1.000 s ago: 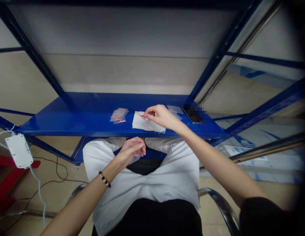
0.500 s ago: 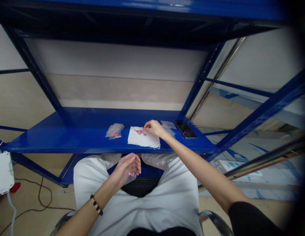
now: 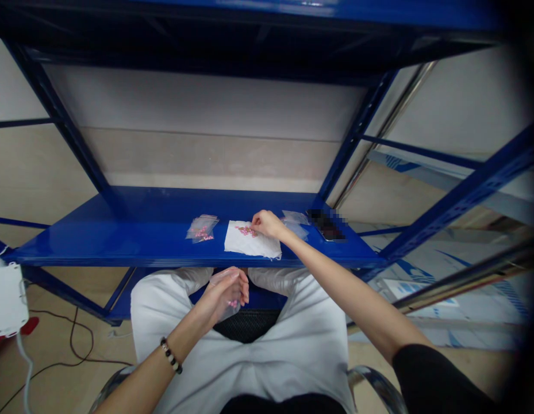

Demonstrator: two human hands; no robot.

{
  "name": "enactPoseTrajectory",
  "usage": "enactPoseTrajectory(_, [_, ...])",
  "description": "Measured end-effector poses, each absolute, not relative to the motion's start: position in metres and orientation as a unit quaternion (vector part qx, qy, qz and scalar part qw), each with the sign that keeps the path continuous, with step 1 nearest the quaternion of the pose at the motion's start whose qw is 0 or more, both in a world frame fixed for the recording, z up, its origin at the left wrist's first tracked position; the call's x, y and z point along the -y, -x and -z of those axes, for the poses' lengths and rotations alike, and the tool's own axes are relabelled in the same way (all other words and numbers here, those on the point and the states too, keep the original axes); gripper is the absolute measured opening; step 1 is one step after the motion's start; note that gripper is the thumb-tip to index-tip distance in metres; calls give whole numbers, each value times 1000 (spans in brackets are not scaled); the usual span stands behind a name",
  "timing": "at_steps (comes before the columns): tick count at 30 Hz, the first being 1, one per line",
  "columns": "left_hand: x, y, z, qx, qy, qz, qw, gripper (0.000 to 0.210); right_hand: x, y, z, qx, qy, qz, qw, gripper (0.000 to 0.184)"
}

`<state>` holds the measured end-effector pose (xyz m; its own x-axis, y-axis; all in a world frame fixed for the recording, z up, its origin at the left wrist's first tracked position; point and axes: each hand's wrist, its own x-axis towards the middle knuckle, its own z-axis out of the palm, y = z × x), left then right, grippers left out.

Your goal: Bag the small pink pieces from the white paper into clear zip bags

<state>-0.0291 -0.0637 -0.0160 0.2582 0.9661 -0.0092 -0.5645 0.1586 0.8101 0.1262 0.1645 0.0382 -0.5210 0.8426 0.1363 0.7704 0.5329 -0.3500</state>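
Note:
My left hand (image 3: 226, 292) is closed around a clear plastic bag (image 3: 230, 310) with a few pink beads in its bottom, held above my lap. My right hand (image 3: 267, 222) reaches over a white cloth (image 3: 252, 246) on the blue shelf. Its fingertips are pinched at the edge of a small heap of pink beads (image 3: 246, 231) on the cloth; whether a bead is between them is too small to tell. Left of the cloth lie several clear bags (image 3: 202, 229) with pink beads inside.
Flat clear bags (image 3: 296, 218) lie right of the cloth, beside a dark phone (image 3: 327, 225). The blue shelf (image 3: 120, 230) has uprights on both sides and another shelf overhead. A white box (image 3: 8, 299) with a cable stands at the far left.
Both hands stay almost where they were, the left still with its bag, the right at the bead heap. The view has shifted slightly.

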Motion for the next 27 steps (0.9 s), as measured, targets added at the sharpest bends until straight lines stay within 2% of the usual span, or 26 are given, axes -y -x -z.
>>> enactPoseTrajectory(6, [65, 30, 8, -288, -365, -540, 701, 28, -157, -133, -68, 863, 450, -152, 171, 10])
enactPoseTrajectory(10, [66, 32, 5, -298, -376, -523, 704, 26, -113, -128, -91, 883, 332, -256, 213, 11])
enactPoseTrajectory(16, [66, 34, 13, -317, -425, -517, 672, 23, -32, -115, -89, 920, 185, -314, 143, 14])
enactPoseTrajectory(27, [67, 37, 18, -328, -432, -486, 685, 23, -27, -117, -72, 909, 166, -364, 114, 18])
